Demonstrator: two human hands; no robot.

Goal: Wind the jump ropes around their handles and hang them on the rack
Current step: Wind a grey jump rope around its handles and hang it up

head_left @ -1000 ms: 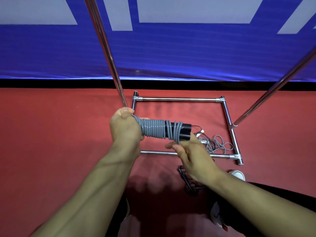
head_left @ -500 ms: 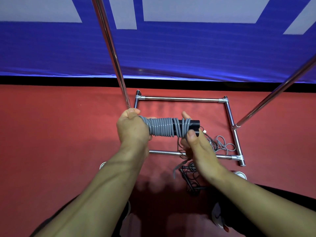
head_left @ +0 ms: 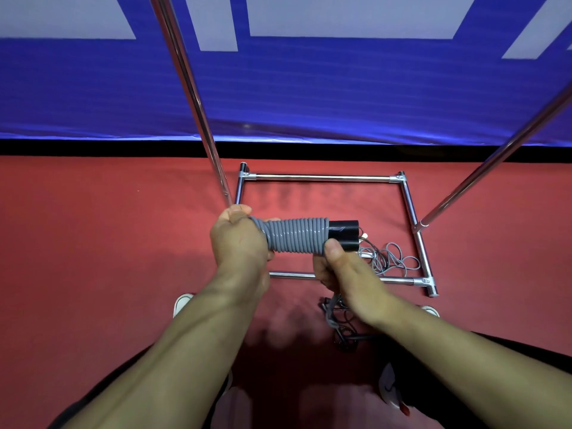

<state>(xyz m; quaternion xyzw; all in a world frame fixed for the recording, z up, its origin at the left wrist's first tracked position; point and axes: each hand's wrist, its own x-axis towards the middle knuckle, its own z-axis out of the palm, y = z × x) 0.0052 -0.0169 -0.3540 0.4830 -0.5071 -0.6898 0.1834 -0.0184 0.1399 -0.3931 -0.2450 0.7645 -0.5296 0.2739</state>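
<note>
1. Left hand (head_left: 240, 239) is wrapped round the left end of the paired black handles (head_left: 343, 235), fingers curled tight on them, holding the bundle level above the floor.
2. Right hand (head_left: 343, 274) sits just under the right part of the bundle, thumb pressed against the last grey turns and fingers curled on the loose tail of the rope, which drops from under the palm.
3. The grey jump rope (head_left: 295, 235) lies in neat, close turns along the handles from the left hand almost to the right end; only the black handle tips stick out past the coils.
4. The rack (head_left: 322, 178) stands on the red floor (head_left: 93, 258): a rectangular base of chrome tubes with two tall uprights rising left and right. Nothing can be seen hanging on the part in view.
5. Inside the base frame, near its right corner, lies a loose grey rope with thin cords (head_left: 391, 258). A dark tangled rope (head_left: 342, 329) lies on the floor just outside the frame, below the right wrist.
6. A blue banner (head_left: 309, 94) with pale shapes covers the wall behind.
7. Compared with half a second ago, the crossed turns near the right end now lie flat and even, and the right thumb has moved from over the bundle to beneath it.
</note>
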